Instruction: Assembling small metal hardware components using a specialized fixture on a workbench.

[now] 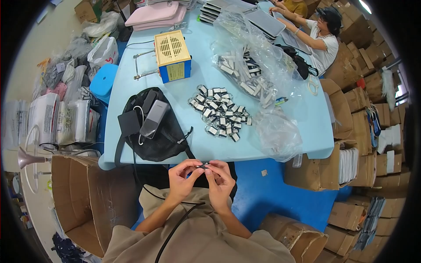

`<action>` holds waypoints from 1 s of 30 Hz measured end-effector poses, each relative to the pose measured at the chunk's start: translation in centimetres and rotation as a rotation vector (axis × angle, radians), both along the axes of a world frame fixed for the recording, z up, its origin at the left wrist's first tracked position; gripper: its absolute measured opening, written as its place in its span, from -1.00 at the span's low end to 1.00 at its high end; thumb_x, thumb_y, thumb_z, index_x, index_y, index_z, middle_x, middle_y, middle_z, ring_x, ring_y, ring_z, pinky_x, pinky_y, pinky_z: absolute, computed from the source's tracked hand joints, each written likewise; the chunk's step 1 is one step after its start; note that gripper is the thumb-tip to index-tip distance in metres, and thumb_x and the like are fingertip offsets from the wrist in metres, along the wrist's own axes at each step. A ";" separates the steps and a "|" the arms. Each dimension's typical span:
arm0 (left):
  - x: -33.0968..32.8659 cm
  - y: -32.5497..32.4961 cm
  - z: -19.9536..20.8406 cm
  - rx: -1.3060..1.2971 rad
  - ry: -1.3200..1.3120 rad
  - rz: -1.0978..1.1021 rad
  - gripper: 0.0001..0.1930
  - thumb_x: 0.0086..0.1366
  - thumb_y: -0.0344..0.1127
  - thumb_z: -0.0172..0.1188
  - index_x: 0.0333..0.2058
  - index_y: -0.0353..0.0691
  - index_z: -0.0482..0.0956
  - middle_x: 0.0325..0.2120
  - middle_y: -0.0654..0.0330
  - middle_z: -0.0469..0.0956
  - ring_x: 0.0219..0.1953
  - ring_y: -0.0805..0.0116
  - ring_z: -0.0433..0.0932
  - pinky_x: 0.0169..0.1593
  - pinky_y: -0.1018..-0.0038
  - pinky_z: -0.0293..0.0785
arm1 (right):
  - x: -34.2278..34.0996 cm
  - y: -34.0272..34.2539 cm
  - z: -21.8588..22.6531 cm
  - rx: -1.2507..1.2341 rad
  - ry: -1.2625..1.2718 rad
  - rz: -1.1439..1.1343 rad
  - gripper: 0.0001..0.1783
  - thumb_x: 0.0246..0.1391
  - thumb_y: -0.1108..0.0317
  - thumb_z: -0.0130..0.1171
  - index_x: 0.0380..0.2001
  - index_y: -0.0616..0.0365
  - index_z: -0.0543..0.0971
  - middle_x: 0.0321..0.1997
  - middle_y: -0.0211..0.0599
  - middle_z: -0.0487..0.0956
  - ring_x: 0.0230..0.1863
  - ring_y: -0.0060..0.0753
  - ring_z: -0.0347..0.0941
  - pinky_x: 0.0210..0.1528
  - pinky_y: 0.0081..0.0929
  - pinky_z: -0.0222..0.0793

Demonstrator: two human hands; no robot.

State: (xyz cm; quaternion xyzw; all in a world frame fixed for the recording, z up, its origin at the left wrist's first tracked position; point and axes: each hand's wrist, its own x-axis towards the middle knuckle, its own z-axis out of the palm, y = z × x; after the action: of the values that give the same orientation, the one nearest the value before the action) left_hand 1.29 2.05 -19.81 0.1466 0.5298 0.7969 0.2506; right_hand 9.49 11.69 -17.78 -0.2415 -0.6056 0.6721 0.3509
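My left hand [183,177] and my right hand [220,177] meet over my lap, just below the table's near edge. Together they pinch one small dark clip-like piece [203,165] between the fingertips. On the light blue table [307,131] in front of me lies a heap of several similar small black-and-white pieces with metal rings [219,113]. Behind it, a crumpled clear plastic bag [250,65] holds more of them.
A black mesh bag [164,140] with a phone and a power bank lies at the table's near left. A yellow-and-blue box device [172,55] stands further back. An open cardboard box [87,197] sits at my left. Two people work at the far right [322,37]. Stacked cartons line the right.
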 end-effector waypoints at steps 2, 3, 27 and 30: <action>0.0 -0.3 0.0 -0.011 -0.019 0.001 -0.82 0.28 -0.64 0.32 -0.14 -0.48 0.62 -0.11 0.09 0.62 -0.11 0.45 0.61 0.00 0.53 0.57 | -0.2 -0.1 0.2 -0.086 0.023 0.025 -0.83 0.22 0.64 0.26 -0.12 0.37 0.68 -0.01 -0.17 0.58 -0.05 -0.48 0.54 -0.08 -0.61 0.51; -0.1 -0.3 -0.2 -0.011 -0.024 -0.018 -0.82 0.29 -0.63 0.32 -0.13 -0.46 0.61 -0.12 0.10 0.61 -0.12 0.46 0.60 0.01 0.53 0.56 | -0.1 0.0 -0.1 -0.087 0.021 0.023 -0.83 0.22 0.64 0.26 -0.12 0.37 0.68 -0.01 -0.17 0.58 -0.05 -0.48 0.54 -0.08 -0.61 0.51; -1.3 -1.9 1.1 -0.048 0.105 -0.113 -0.82 0.29 -0.62 0.31 -0.13 -0.46 0.66 -0.24 0.11 0.64 -0.19 0.42 0.61 -0.06 0.52 0.53 | 0.6 2.4 -0.6 -0.463 0.032 0.373 -0.75 0.03 0.76 0.35 -0.20 0.33 0.71 -0.20 -0.21 0.62 -0.15 -0.42 0.56 -0.06 -0.55 0.53; -1.4 -2.0 1.1 -0.066 0.166 -0.138 -0.82 0.29 -0.60 0.32 -0.13 -0.46 0.66 -0.24 0.12 0.64 -0.18 0.44 0.61 -0.06 0.53 0.53 | 1.0 2.9 -1.1 -0.434 0.060 0.427 -0.75 0.04 0.78 0.34 -0.20 0.33 0.72 -0.16 -0.20 0.62 -0.11 -0.45 0.55 -0.02 -0.54 0.53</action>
State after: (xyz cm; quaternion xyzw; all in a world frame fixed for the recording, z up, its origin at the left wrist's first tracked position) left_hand -0.07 0.09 -18.71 0.2395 0.5635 0.7450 0.2648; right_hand 10.49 14.56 -18.93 -0.1580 -0.4741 0.8513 0.1597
